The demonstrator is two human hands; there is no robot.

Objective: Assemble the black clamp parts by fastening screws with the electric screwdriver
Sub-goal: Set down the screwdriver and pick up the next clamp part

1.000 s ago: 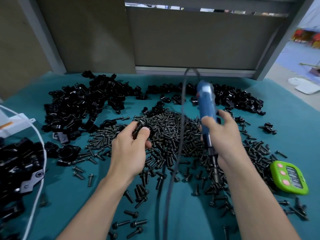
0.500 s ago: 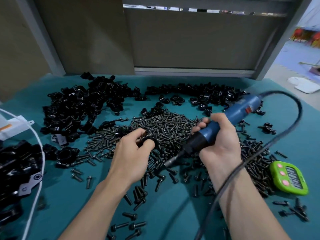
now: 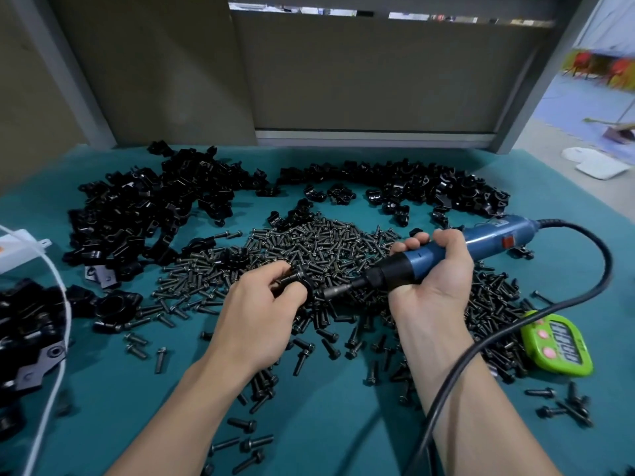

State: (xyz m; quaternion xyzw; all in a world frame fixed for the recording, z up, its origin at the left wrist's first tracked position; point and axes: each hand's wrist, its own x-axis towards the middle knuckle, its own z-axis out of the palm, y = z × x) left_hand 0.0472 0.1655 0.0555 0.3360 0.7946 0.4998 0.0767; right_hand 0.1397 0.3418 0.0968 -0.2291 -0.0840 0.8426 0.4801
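Teal mat covers the work surface, running edge to edge. Beyond its far edge, dull olive-grey panels in grey metal framing close off the view; a thin gap along the top shows bright blurred shapes. To the far right, an open stretch of pale floor with red chairs in the distance, blurred.

Loose screws lie heaped at the centre of the mat, thinning into scattered singles toward the near edge. Black clamp parts are piled at far left, and a second band of them runs along the far side to the right. More black parts sit at the left edge, crossed by a white cable. Green timer lies at right, just beside the screw heap.

Left hand is over the heap, fingers pinched closed around a small black clamp piece with a screw in it. Right hand is wrapped tight around the blue electric screwdriver, held nearly level, its bit pointing left and reaching the piece in the left hand; whether the tip is seated cannot be told. Its black cord loops out right and back across the right forearm.
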